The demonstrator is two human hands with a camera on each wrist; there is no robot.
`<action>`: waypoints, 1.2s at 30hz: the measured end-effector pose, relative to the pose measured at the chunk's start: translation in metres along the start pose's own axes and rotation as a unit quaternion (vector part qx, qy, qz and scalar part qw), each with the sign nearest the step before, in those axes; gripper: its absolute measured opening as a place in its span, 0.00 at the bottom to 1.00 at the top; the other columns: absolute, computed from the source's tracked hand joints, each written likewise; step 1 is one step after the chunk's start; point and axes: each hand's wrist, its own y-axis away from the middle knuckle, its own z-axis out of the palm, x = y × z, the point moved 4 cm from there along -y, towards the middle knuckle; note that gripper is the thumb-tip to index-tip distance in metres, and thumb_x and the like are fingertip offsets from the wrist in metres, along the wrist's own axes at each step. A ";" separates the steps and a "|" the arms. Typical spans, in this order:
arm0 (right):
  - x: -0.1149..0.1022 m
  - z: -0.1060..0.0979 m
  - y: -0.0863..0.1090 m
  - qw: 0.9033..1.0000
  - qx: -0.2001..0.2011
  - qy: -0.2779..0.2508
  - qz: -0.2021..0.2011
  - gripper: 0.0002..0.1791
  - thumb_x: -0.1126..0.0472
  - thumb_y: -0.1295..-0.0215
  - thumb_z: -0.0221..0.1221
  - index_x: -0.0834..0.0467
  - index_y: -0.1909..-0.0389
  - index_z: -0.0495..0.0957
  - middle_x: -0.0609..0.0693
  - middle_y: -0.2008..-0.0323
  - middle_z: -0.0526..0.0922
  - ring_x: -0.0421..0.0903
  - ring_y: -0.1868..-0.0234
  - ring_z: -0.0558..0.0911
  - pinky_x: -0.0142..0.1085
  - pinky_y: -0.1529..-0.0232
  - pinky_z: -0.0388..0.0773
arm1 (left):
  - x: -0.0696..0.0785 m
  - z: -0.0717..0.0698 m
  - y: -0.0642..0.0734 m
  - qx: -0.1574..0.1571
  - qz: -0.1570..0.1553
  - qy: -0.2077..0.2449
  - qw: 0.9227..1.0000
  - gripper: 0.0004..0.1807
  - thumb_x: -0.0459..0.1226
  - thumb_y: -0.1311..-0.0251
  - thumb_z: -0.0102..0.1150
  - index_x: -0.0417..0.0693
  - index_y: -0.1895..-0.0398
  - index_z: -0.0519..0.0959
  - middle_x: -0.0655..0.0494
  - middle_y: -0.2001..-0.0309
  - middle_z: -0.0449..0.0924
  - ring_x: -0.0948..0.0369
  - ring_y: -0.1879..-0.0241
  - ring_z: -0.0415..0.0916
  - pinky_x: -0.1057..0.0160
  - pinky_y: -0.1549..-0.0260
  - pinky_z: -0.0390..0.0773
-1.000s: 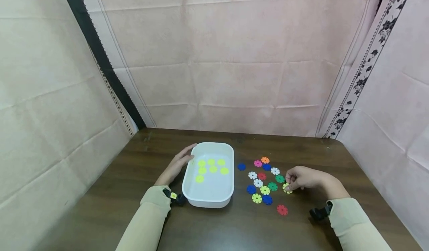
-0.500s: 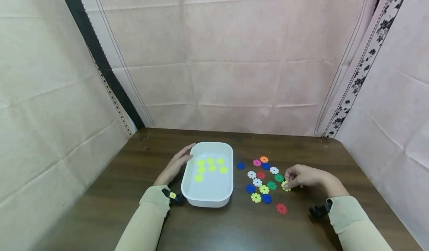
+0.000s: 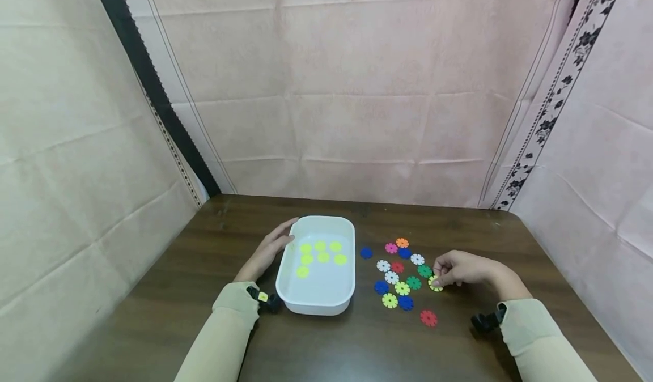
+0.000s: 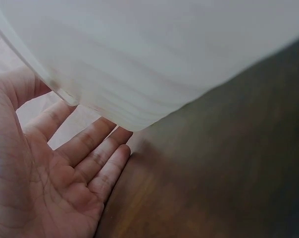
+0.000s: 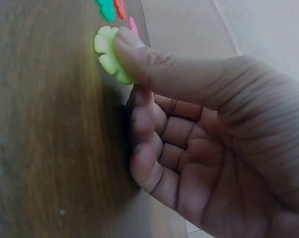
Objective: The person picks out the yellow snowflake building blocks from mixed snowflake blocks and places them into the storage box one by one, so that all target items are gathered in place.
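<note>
A white plastic tub [image 3: 316, 288] holds several yellow-green interlocking discs [image 3: 323, 257] lying apart on its floor. My left hand [image 3: 266, 253] is at the tub's left side, thumb at the rim and the other fingers extended along the outside. In the left wrist view, those fingers [image 4: 97, 157] reach up against the tub wall [image 4: 154, 59]. On the right, my right hand [image 3: 464, 270] pinches a yellow-green interlocking disc [image 3: 435, 283] by its edge, low over the table. The right wrist view shows the thumb [image 5: 139, 54] across this notched disc [image 5: 109, 52], with the remaining fingers curled below.
Between tub and right hand lie loose discs: blue [image 3: 406, 302], white [image 3: 383, 266], green [image 3: 414, 283], red [image 3: 428, 318], pink [image 3: 391, 247], orange [image 3: 402, 242] and yellow-green [image 3: 390, 300]. Cloth panels [image 3: 357, 115] surround the brown table [image 3: 326, 348] at the back and sides.
Hands, tub and discs keep nearly the same places; the whole head view has shifted very slightly. The right hand keeps its pinch on the yellow-green disc.
</note>
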 end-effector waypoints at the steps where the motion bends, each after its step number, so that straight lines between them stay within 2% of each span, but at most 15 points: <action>1: -0.001 -0.001 0.000 1.000 0.000 0.001 0.000 0.11 0.56 0.35 0.67 0.60 0.67 0.79 0.47 0.75 0.75 0.42 0.75 0.72 0.34 0.76 0.72 | 0.001 -0.001 0.000 0.001 0.000 -0.001 1.000 0.25 0.45 0.26 0.50 0.68 0.27 0.68 0.61 0.28 0.65 0.56 0.26 0.58 0.41 0.29 0.54; 4: -0.002 -0.005 0.000 1.000 -0.004 0.000 -0.005 0.11 0.56 0.33 0.66 0.60 0.66 0.79 0.47 0.74 0.76 0.43 0.74 0.73 0.35 0.75 0.74 | 0.003 -0.002 -0.002 0.000 -0.002 -0.003 1.000 0.25 0.46 0.26 0.50 0.69 0.27 0.67 0.62 0.27 0.64 0.57 0.26 0.57 0.41 0.29 0.54; 10: -0.004 -0.010 0.000 1.000 -0.008 -0.010 -0.021 0.11 0.57 0.32 0.64 0.62 0.65 0.78 0.49 0.73 0.78 0.44 0.74 0.75 0.37 0.74 0.77 | 0.009 -0.004 -0.006 0.002 0.013 -0.001 1.000 0.27 0.47 0.27 0.51 0.64 0.26 0.66 0.57 0.27 0.64 0.53 0.27 0.59 0.39 0.30 0.55; 14: -0.004 -0.014 0.000 0.999 -0.008 -0.015 -0.028 0.09 0.59 0.31 0.63 0.62 0.63 0.79 0.52 0.72 0.80 0.46 0.73 0.77 0.40 0.72 0.80 | 0.009 -0.004 -0.006 0.001 0.009 0.000 1.000 0.27 0.47 0.27 0.51 0.65 0.26 0.66 0.59 0.27 0.64 0.56 0.26 0.58 0.41 0.29 0.55; 20: -0.010 -0.023 0.001 0.998 0.025 -0.019 -0.048 0.08 0.61 0.28 0.59 0.63 0.58 0.79 0.58 0.67 0.82 0.54 0.66 0.80 0.43 0.68 0.81 | 0.012 -0.004 -0.008 0.001 0.017 0.009 1.000 0.27 0.47 0.27 0.52 0.65 0.26 0.66 0.60 0.27 0.64 0.57 0.27 0.59 0.43 0.30 0.56; 25: -0.021 -0.024 -0.007 0.995 0.053 -0.007 -0.084 0.08 0.60 0.28 0.60 0.61 0.56 0.79 0.55 0.65 0.83 0.56 0.64 0.82 0.43 0.64 0.82 | 0.012 -0.007 -0.008 0.008 0.017 0.011 1.000 0.27 0.47 0.28 0.52 0.65 0.26 0.66 0.58 0.27 0.64 0.55 0.27 0.59 0.42 0.30 0.56; 29: -0.032 -0.016 -0.015 0.992 0.062 0.001 -0.106 0.07 0.60 0.28 0.60 0.58 0.55 0.80 0.53 0.64 0.83 0.60 0.64 0.82 0.44 0.63 0.83 | 0.003 -0.006 -0.004 0.006 0.005 0.006 1.000 0.27 0.47 0.27 0.51 0.65 0.26 0.66 0.58 0.26 0.64 0.56 0.27 0.60 0.43 0.30 0.58; 33: -0.051 -0.006 -0.028 0.990 0.065 0.010 -0.126 0.07 0.57 0.28 0.60 0.55 0.54 0.81 0.50 0.62 0.84 0.60 0.61 0.81 0.45 0.59 0.83 | -0.002 -0.003 0.001 0.011 -0.002 0.011 1.000 0.26 0.45 0.27 0.51 0.65 0.27 0.67 0.58 0.28 0.66 0.55 0.29 0.63 0.43 0.31 0.59; 36: -0.069 -0.003 -0.040 0.988 0.065 0.017 -0.140 0.07 0.56 0.28 0.61 0.53 0.55 0.81 0.49 0.61 0.84 0.59 0.60 0.82 0.47 0.57 0.83 | -0.002 0.001 0.001 0.007 0.002 0.008 1.000 0.26 0.45 0.27 0.51 0.64 0.26 0.67 0.57 0.27 0.64 0.54 0.27 0.59 0.42 0.30 0.58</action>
